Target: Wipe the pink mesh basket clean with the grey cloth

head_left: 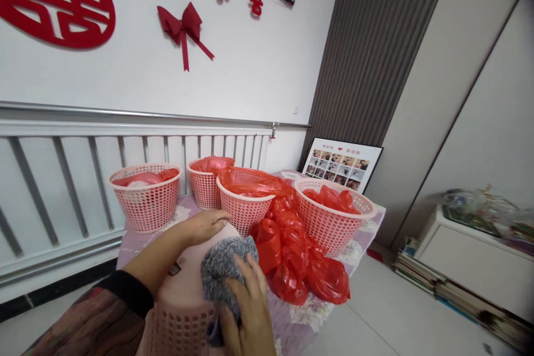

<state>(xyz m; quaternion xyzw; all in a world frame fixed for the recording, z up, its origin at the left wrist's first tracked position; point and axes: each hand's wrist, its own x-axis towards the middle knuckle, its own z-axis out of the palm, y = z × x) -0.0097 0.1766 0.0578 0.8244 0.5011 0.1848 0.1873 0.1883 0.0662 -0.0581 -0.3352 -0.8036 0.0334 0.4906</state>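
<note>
A pink plastic basket point(183, 314) is close in front of me, its smooth solid base towards me and its perforated wall below. A small dark label point(174, 269) shows on it. My left hand point(208, 226) grips the basket's far edge, with the fingertips partly out of sight. In my right hand point(249, 303) is a bunched grey speckled cloth point(223, 264), pressed against the right side of the basket. The fingers wrap over the cloth.
Several pink baskets, such as the left one point(146, 206), hold red plastic bags on a table with a purple floral tablecloth point(308, 317). More red bags point(292, 250) lie beside my right hand. A white radiator point(125, 161) runs behind; a photo board point(340, 164) leans at the back.
</note>
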